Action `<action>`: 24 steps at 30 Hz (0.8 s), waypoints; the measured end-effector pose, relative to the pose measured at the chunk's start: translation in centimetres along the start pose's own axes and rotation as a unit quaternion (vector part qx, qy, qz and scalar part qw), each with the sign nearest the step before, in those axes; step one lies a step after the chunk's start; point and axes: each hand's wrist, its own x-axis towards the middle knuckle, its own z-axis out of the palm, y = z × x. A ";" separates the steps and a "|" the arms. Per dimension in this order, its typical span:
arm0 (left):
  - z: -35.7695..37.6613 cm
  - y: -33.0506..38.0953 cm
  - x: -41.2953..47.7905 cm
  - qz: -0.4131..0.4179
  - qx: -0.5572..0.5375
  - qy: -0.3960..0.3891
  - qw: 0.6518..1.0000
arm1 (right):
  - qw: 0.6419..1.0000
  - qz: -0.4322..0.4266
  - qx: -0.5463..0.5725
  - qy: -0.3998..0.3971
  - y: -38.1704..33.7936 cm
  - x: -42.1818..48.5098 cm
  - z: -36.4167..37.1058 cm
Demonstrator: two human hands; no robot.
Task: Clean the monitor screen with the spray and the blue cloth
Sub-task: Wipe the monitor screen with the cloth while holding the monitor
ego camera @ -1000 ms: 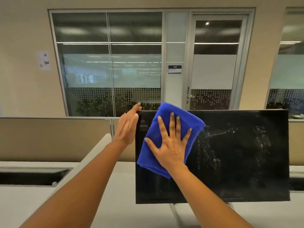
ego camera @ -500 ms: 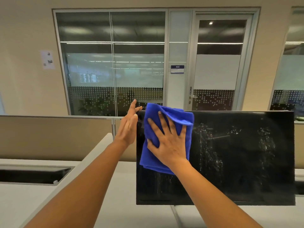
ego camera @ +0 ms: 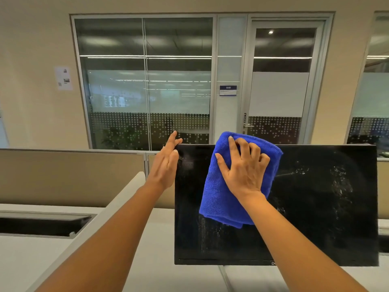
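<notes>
The right hand [ego camera: 244, 171] has slid the blue cloth [ego camera: 219, 199] rightward along the top edge of the monitor screen [ego camera: 315, 218], fingers now bunching it. The left hand [ego camera: 166, 165], fingers straight, steadies the upper-left corner. Unwiped spray streaks [ego camera: 341, 184] lie toward three o'clock, nearest the right hand.

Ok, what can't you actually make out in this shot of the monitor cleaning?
- Spray: nowhere in the head view.
- Monitor screen under the blue cloth and right hand: covered, so its state is unknown.
- Logo on the bezel: partly covered by the right forearm.
- Stand: mostly cut off by the bottom edge.
- Door sign small print: too small to read.
</notes>
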 end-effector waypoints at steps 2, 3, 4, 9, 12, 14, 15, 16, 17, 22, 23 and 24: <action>0.0 0.0 0.0 -0.003 -0.003 -0.003 1.000 | 1.000 -0.003 0.008 -0.028 -0.1 -0.1 0.6; 0.1 0.0 0.1 -0.006 -0.007 -0.005 1.000 | 0.999 0.001 0.015 -0.046 -0.2 -0.3 0.8; 0.0 -0.1 0.1 -0.008 -0.010 -0.007 1.000 | 0.998 0.004 0.021 -0.060 -0.3 -0.5 1.0; 0.0 -0.4 0.1 -0.018 -0.063 -0.015 0.998 | 0.994 -0.049 0.040 -0.093 -2.2 -1.2 1.5; -0.1 -0.5 0.3 -0.019 -0.089 -0.021 0.996 | 0.986 -0.119 0.054 -0.105 -4.3 -1.5 1.8; -0.2 -0.5 0.4 -0.021 -0.102 -0.028 0.994 | 0.978 -0.168 0.062 -0.105 -5.8 -1.5 1.9; -0.3 -0.5 0.4 -0.022 -0.107 -0.031 0.994 | 0.974 -0.193 0.061 -0.105 -6.4 -1.5 1.9; -0.4 -0.6 0.4 -0.024 -0.110 -0.032 0.993 | 0.969 -0.216 0.056 -0.107 -6.8 -1.6 2.0; -0.4 -0.6 0.5 -0.026 -0.110 -0.032 0.993 | 0.965 -0.234 0.051 -0.109 -7.1 -1.7 2.1; -0.2 -0.7 0.4 -0.028 -0.111 -0.029 0.993 | 0.941 -0.320 0.034 -0.109 -5.5 -2.1 2.4; -0.1 -0.6 0.4 -0.026 -0.106 -0.026 0.994 | 0.937 -0.331 0.031 -0.109 -4.9 -2.0 2.4; -0.1 -0.5 0.5 -0.024 -0.102 -0.024 0.994 | 0.936 -0.334 0.028 -0.108 -4.3 -2.0 2.3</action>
